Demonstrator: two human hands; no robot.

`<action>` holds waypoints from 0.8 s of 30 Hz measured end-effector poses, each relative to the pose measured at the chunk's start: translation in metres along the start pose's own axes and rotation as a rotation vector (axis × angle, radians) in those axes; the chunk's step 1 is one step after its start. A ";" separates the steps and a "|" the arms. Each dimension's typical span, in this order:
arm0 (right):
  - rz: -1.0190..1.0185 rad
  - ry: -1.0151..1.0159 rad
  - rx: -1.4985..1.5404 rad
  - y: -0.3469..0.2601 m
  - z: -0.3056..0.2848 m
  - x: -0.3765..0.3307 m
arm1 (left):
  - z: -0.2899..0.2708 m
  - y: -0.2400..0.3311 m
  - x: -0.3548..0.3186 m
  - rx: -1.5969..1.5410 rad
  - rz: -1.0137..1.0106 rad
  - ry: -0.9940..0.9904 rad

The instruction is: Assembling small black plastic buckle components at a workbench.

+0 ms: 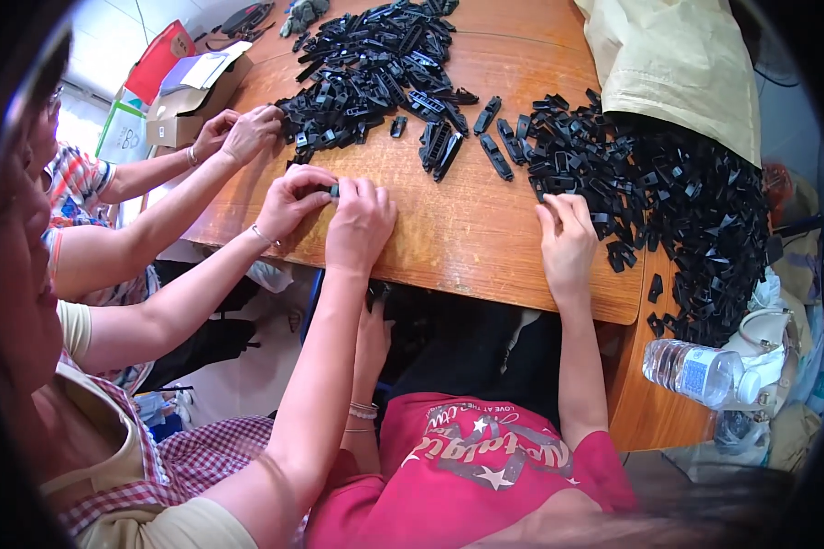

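Black plastic clips (696,215), loose heap spilling over the right of the wooden tabletop (467,242), some at its near edge. Right hand (568,240): fingers stretched flat, holding nothing, tips touching the heap. Left hand (375,306): below the tabletop edge, grip cannot be told. Co-worker's hands (339,215) pinch one clip close by. Risk: a sweeping rake could push edge clips off, toward the lying water bottle (696,371); elbows may bump
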State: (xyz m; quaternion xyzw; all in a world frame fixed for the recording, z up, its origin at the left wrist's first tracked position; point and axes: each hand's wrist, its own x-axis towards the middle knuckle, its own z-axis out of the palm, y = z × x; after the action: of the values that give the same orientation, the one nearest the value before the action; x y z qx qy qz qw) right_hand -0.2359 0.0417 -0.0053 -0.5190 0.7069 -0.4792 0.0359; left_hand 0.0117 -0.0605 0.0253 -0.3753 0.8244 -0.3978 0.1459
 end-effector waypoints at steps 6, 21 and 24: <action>-0.119 -0.002 -0.311 0.002 0.021 0.017 | -0.073 0.090 -0.069 -1.480 -0.180 0.471; -0.248 -0.182 -0.448 0.009 0.032 0.030 | -0.054 0.082 0.022 -1.427 -0.194 0.435; -0.241 -0.048 -0.008 0.006 0.028 0.020 | -0.048 0.083 -0.004 -1.592 -0.165 0.418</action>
State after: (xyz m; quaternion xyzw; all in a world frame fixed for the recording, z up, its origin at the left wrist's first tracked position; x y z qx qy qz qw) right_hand -0.2337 0.0083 -0.0159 -0.6117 0.6401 -0.4648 -0.0072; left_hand -0.0530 0.0023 -0.0071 -0.3440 0.8395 0.2340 -0.3494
